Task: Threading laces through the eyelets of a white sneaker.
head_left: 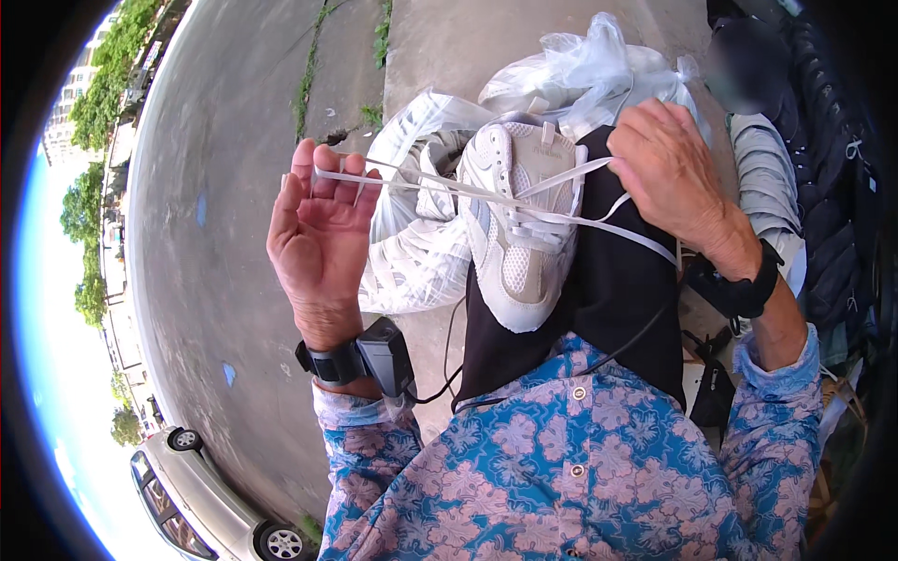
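A white and beige sneaker (521,252) rests on my lap, toe toward me. Its white shoelace (440,184) runs partly through the eyelets, and long ends stretch out to both sides. My left hand (323,220) is turned palm up at the left, the lace hooked round its half-curled fingers and drawn taut from the shoe. On the right, my right hand (669,168) pinches another stretch of the lace between thumb and fingers. A slack loop of lace hangs below it over my dark trousers (627,280).
Clear plastic bags (599,65) with pale shoes lie beyond my knees. Stacked light shoes (762,168) and a heap of dark shoes (828,168) stand at the right. Cables run from a wrist device (383,355). A silver car (201,505) is parked far left on the concrete ground (234,234).
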The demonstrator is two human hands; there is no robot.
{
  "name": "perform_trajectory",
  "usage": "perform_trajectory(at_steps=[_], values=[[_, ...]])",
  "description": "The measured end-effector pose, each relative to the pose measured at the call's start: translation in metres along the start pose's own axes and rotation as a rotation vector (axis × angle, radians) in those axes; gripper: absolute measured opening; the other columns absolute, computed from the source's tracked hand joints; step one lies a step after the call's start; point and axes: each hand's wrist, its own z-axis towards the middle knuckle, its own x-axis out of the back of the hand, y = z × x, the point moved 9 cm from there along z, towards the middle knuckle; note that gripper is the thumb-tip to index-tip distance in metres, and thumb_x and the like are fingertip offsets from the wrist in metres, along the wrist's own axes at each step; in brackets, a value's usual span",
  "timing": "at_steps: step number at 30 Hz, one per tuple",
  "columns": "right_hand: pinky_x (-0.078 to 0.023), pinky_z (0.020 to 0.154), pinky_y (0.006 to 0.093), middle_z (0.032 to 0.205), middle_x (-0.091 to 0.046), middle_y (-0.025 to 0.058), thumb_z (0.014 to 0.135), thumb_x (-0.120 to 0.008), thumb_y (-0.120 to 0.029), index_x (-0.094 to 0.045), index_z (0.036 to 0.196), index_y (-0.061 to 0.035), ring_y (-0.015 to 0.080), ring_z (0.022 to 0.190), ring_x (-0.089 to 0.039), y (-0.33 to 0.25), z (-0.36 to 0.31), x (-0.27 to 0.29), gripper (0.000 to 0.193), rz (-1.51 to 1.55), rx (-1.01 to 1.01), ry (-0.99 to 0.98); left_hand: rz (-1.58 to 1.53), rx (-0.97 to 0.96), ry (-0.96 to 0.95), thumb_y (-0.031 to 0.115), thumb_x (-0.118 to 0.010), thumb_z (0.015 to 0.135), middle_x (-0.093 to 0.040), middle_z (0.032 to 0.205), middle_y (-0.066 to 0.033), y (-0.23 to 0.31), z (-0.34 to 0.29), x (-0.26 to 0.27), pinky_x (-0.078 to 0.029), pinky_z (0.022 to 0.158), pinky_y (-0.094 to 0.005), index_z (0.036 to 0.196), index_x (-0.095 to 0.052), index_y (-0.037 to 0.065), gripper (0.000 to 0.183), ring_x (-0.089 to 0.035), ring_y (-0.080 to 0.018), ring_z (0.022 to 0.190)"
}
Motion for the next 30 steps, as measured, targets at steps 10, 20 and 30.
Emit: perform_trajectory(at_steps=[10,20,30], values=[[-0.039,0.084,0.0386,0.1,-0.055,0.0065,0.081,-0.066,-0.009,-0.058,0.098,-0.0066,0.0274,0.098,-0.053,0.05,-0.041,0.004,0.019,0.098,-0.245,-0.026,0.13,0.072,0.35,0.019,-0.045,0.101,-0.048,0.137,-0.0192,-0.065,0.008,0.005,-0.041,0.107,-0.0464,0.139,-0.04,-0.002,0.044,-0.048,-0.0337,0.128],[-0.039,0.087,0.039,0.095,-0.056,0.0079,0.077,-0.068,-0.006,-0.059,0.083,-0.0039,0.0277,0.096,-0.053,-0.031,0.013,-0.018,0.011,0.258,0.041,-0.01,0.282,0.095,0.315,0.013,-0.048,0.099,-0.057,0.126,-0.0168,-0.062,0.005,-0.009,-0.047,0.1,-0.0437,0.133,-0.045,-0.002,0.038,-0.058,-0.032,0.114],[-0.042,0.081,0.0391,0.097,-0.055,0.0142,0.084,-0.061,0.001,-0.056,0.093,0.0033,0.0333,0.091,-0.053,0.052,-0.048,-0.008,0.01,0.116,-0.184,-0.144,0.372,0.264,0.123,0.017,-0.049,0.099,-0.068,0.105,-0.0101,-0.099,0.013,-0.031,-0.05,0.083,-0.0336,0.126,-0.051,0.001,0.032,-0.065,-0.021,0.091]])
